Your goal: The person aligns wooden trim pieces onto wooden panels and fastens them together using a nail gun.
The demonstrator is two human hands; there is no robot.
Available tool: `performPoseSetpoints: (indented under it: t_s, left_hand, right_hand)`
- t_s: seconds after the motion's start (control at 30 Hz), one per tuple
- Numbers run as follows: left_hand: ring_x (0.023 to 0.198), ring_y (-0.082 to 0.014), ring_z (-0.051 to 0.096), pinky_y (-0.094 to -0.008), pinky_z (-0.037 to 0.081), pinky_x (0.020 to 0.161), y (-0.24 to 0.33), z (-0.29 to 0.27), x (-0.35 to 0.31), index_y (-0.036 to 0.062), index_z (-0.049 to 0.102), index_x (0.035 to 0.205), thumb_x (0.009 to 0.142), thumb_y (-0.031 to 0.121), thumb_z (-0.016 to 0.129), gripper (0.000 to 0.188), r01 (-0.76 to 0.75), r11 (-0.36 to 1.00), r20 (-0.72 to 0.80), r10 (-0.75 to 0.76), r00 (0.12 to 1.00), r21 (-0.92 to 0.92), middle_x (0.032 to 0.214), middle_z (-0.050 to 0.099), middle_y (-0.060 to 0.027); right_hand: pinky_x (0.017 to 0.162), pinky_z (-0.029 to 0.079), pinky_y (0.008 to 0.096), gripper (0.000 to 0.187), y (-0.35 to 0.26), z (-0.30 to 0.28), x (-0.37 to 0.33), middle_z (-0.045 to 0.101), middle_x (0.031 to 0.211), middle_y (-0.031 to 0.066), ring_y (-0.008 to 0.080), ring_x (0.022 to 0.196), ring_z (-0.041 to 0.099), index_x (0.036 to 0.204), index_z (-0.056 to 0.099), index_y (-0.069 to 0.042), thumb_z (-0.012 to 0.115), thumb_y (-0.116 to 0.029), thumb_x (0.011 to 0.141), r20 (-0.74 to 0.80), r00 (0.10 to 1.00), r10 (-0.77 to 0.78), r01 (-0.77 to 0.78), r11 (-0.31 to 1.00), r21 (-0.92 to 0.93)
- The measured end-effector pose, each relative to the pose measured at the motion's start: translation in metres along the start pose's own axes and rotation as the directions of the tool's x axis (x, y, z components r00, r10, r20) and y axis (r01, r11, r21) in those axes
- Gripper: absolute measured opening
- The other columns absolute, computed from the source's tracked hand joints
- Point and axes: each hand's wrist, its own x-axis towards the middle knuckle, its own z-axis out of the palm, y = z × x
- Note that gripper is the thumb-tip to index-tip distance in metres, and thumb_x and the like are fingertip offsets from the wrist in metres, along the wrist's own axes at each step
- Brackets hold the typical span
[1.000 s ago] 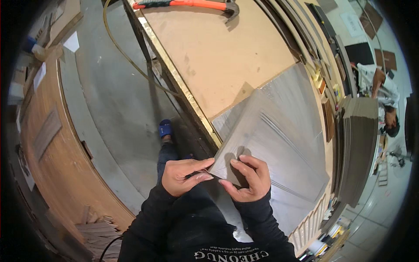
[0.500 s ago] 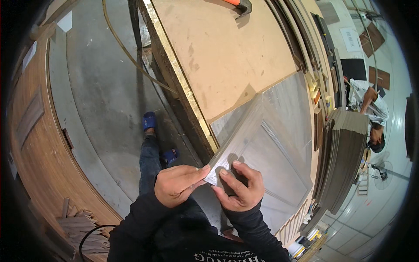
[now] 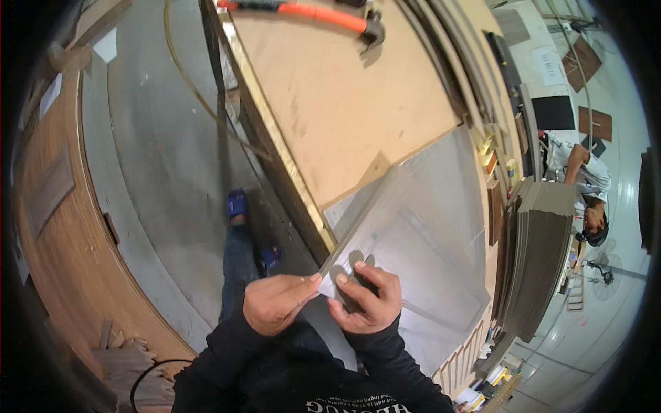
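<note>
A flat grey panel with a raised frame, wrapped in clear plastic film [image 3: 441, 275], lies at a slant with its near corner over the bench edge. At that corner my left hand [image 3: 277, 303] is closed, thumb and forefinger pinching the film along the edge. My right hand [image 3: 370, 299] is beside it, with fingertips pressed on the wrapped face and thumb at the near edge, gripping the corner. What lies under the fingers is hidden.
An orange-handled claw hammer [image 3: 323, 15] rests on the tan workbench top [image 3: 330, 89]. Stacked dark boards [image 3: 537, 261] stand to the right, beyond them another person [image 3: 582, 172]. A hose [image 3: 182, 76] crosses the grey floor at left. Wood scraps [image 3: 131, 365] lie lower left.
The view has shifted, bringing more of the hammer into sight. Both hands stay at the panel's corner, the right fingers slightly closer together.
</note>
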Motion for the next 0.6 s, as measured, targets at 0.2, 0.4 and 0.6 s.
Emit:
performPoseSetpoints:
  t_s: [0.2,0.4,0.6]
  left_hand:
    - [0.061,-0.0213,0.061,-0.0277,0.049,0.052,0.009,-0.003,-0.001,0.0010,0.062,0.085,0.064,-0.001,0.069,0.022,-0.044,0.983,-0.022,0.049,0.999,0.177,0.072,0.062,-0.0107]
    - [0.061,-0.0245,0.060,-0.0306,0.047,0.054,0.025,-0.038,0.038,0.0050,0.064,0.081,0.068,0.012,0.068,0.015,0.014,0.971,0.347,-0.099,0.933,0.241,0.069,0.061,-0.0104]
    - [0.078,-0.0310,0.058,-0.0367,0.047,0.071,-0.019,-0.101,0.236,0.0039,0.062,0.085,0.068,0.006,0.059,0.017,-0.321,0.805,0.093,0.319,0.943,0.499,0.085,0.060,-0.0145]
  right_hand:
    - [0.067,0.045,0.0312,0.038,-0.001,-0.001,-0.001,0.057,0.100,0.0053,0.0217,0.078,0.055,0.088,0.066,-0.017,0.073,-0.018,0.051,-0.018,0.999,-0.036,0.036,0.999,0.020]
    - [0.063,0.045,0.0317,0.036,-0.001,-0.004,0.004,0.058,0.097,0.0054,0.0230,0.070,0.056,0.087,0.066,-0.017,0.072,-0.018,0.051,-0.102,0.992,-0.076,0.081,0.996,0.039]
    - [0.067,0.046,0.0324,0.032,-0.002,-0.012,0.000,0.059,0.096,0.0046,0.0217,0.076,0.057,0.088,0.066,-0.016,0.072,-0.022,0.057,-0.078,0.996,-0.041,0.043,0.999,0.022]
